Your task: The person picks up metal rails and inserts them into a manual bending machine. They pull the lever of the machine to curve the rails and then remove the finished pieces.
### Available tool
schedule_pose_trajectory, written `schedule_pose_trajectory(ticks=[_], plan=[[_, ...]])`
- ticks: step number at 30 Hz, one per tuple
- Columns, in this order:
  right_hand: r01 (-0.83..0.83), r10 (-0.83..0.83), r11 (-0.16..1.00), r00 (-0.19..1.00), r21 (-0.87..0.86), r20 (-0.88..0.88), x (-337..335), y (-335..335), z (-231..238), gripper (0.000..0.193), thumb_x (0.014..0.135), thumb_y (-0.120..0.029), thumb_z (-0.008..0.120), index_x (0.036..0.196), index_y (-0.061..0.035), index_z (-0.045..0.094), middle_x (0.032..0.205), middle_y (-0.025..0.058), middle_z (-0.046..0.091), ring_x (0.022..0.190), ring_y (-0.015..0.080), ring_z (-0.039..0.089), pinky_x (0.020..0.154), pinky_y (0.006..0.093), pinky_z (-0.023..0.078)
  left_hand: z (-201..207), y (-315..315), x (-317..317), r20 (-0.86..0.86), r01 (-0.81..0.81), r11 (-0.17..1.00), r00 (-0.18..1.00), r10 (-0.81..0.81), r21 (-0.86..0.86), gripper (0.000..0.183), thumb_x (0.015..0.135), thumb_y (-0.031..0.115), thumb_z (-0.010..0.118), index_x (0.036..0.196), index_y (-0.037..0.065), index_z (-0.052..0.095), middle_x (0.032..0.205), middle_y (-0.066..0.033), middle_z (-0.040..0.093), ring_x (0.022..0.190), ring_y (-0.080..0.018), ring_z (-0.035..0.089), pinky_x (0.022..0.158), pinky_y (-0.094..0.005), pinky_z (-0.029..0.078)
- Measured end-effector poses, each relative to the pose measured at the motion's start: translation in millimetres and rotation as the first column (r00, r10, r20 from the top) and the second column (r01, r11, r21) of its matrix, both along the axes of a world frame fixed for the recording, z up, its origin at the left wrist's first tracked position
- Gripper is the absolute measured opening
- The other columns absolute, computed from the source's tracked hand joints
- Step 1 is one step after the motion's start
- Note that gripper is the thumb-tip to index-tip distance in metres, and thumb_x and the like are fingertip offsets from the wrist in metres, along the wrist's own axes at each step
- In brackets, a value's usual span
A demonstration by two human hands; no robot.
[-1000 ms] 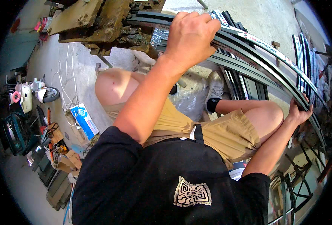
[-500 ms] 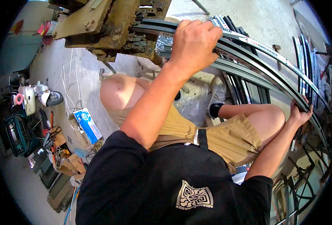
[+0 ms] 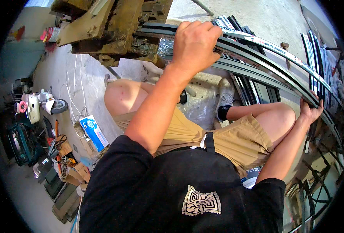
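My left hand (image 3: 195, 48) is closed over the top of a long dark grey metal profile (image 3: 265, 65), close to its left end. That end sits inside, or right against, a rusty machine (image 3: 87, 35) with thick worn plates; the exact contact is hidden. Further along, at the right, my right hand (image 3: 312, 110) grips the profile from below, its fingertips showing at the upper edge. A white printed strip (image 3: 274, 47) runs along the far side. Below the held profile, more grey profiles (image 3: 249, 73) lie side by side.
Stacked dark profiles (image 3: 253, 91) lie on the floor beyond my right leg, with another bundle (image 3: 311, 58) at the far right. Left are a blue and white box (image 3: 94, 133), white cables, a toy-like scooter (image 3: 34, 105) and piled scrap (image 3: 65, 190). Black bent bars (image 3: 315, 186) stand lower right.
My left hand has shifted slightly to the left, with its grip on the profile kept. My right hand is a touch higher in view. The whole view has tilted a little.
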State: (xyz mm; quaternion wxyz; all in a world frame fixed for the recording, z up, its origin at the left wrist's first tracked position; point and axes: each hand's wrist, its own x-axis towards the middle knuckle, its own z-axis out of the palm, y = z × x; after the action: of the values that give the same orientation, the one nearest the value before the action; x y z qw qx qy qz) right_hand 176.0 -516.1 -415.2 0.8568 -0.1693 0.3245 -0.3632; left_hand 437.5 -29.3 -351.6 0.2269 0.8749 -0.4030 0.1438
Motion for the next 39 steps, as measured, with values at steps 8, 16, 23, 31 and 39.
schedule_pose_trajectory(ticks=[8, 16, 23, 31, 39], plan=[[-0.035, 0.025, 0.998, 0.987, 0.061, 0.158, -6, -10, -11, 0.026, 0.083, -0.026, 0.069, 0.087, -0.0031, 0.059, 0.087, 0.0108, 0.063, 0.097, 0.0353, 0.062, 0.094, 0.0551, 0.049, 5, -2, -4, -0.003, -0.016, 0.999, 1.0, 0.017, 0.044, 0.042, 0.06, 0.019, 0.086, 0.099, 0.014, 0.073, 0.093, -0.0048, 0.069, 0.093, -0.0281, 0.067, 0.087, -0.0431, 0.049], [-0.021, 0.018, 1.0, 0.986, 0.017, 0.166, -5, -7, -12, 0.024, 0.084, -0.026, 0.07, 0.087, -0.0039, 0.06, 0.086, 0.0108, 0.064, 0.098, 0.036, 0.063, 0.097, 0.0552, 0.048, 6, -3, -5, 0.031, -0.012, 1.0, 0.999, 0.011, 0.029, 0.039, 0.061, 0.019, 0.086, 0.097, 0.015, 0.072, 0.091, -0.0045, 0.068, 0.093, -0.0276, 0.067, 0.085, -0.0432, 0.048], [0.029, -0.026, 0.999, 0.995, -0.03, 0.098, 3, 11, 0, 0.027, 0.089, -0.03, 0.068, 0.089, -0.0051, 0.058, 0.088, 0.0116, 0.063, 0.1, 0.034, 0.062, 0.097, 0.0554, 0.046, 11, -3, -5, 0.043, -0.012, 0.999, 0.999, 0.011, 0.034, 0.038, 0.061, 0.019, 0.086, 0.096, 0.015, 0.072, 0.09, -0.0042, 0.068, 0.092, -0.0276, 0.067, 0.085, -0.0432, 0.048], [0.015, -0.024, 0.999, 0.94, 0.03, 0.341, -2, 9, -4, 0.042, 0.09, -0.039, 0.07, 0.098, 0.0002, 0.056, 0.093, 0.0149, 0.058, 0.097, 0.0331, 0.058, 0.097, 0.0578, 0.045, 34, 4, 3, -0.061, 0.07, 0.975, 0.996, -0.059, 0.212, 0.052, 0.07, 0.048, 0.088, 0.105, 0.011, 0.075, 0.098, -0.0115, 0.072, 0.098, -0.0335, 0.069, 0.088, -0.0477, 0.053], [-0.047, 0.146, 0.981, 0.816, -0.188, 0.559, -8, 23, 47, 0.069, 0.062, -0.018, 0.089, 0.119, 0.006, 0.059, 0.112, 0.0145, 0.063, 0.116, 0.0324, 0.058, 0.114, 0.0538, 0.04, 49, -12, 34, -0.375, -0.07, 0.949, 0.908, 0.188, 0.306, 0.068, 0.099, 0.068, 0.041, 0.102, 0.012, 0.08, 0.09, -0.0184, 0.076, 0.097, -0.0388, 0.073, 0.093, -0.049, 0.054]])
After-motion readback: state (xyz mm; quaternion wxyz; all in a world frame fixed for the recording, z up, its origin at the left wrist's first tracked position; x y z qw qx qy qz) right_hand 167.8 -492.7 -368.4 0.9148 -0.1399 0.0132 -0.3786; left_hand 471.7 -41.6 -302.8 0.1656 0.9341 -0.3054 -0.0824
